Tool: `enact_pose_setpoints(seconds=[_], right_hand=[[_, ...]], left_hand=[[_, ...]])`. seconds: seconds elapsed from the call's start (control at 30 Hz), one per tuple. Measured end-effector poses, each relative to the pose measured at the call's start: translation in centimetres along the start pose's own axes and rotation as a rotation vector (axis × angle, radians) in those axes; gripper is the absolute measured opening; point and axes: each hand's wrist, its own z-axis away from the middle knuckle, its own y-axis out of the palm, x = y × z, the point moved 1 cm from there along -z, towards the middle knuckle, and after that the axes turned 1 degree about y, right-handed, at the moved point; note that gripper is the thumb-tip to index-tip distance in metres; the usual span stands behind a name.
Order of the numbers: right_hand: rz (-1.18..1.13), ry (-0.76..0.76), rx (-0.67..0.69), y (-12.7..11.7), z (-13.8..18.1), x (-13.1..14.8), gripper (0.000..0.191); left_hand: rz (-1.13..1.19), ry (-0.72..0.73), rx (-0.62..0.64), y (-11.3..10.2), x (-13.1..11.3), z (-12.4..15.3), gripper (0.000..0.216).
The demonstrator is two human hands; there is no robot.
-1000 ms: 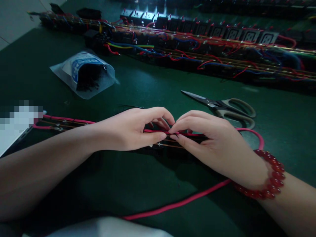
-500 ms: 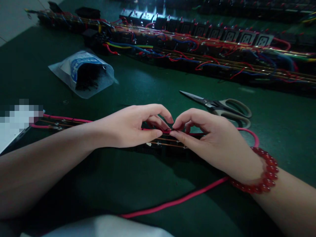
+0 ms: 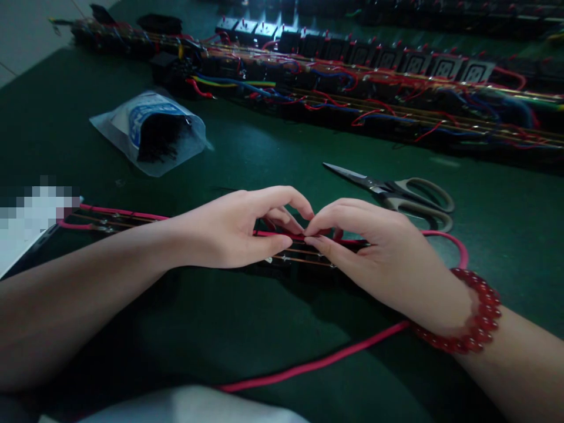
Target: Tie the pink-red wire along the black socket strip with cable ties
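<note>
A red cable [image 3: 317, 359] loops round on the right and runs along a dark strip with thin copper-coloured rods [image 3: 304, 261] under my hands. My left hand [image 3: 238, 229] is closed lightly about this cable, thumb on the near side and fingers curled over the far side. My right hand [image 3: 374, 241], with a red bead bracelet at its wrist, pinches finger and thumb together at the cable, against the left fingertips. A thin black piece, seemingly a cable tie, is in that pinch, mostly hidden by the fingers.
Scissors [image 3: 388, 191] lie just beyond my right hand. An open plastic bag [image 3: 194, 138] of thin black strips lies at the back left. Long wired socket strips [image 3: 388, 111] cross the far side of the green table [image 3: 264, 147]. A white object, partly pixelated, is at the left edge.
The view has shifted slightly. My right finger and thumb have closed a little nearer each other at the cable; my left hand keeps almost the same place.
</note>
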Motion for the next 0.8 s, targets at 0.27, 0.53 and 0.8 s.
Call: enact_pose_setpoints(seconds=[0.27,0.53,0.8], right_hand=[[-0.018,0.015,-0.015,-0.14,-0.09,0.21,0.013],[0.006,-0.012,-0.032,-0.15,-0.05,0.34,0.015],[0.041,-0.049,-0.018,0.26,-0.01,0.11,0.01]], left_hand=[[-0.239,-0.015,0.02,0.16,-0.32,-0.29,0.019],[-0.366,-0.005,0.044,0.27,-0.44,-0.38,0.024],[-0.388,0.014,0.033,0.17,-0.39,-0.4,0.025]])
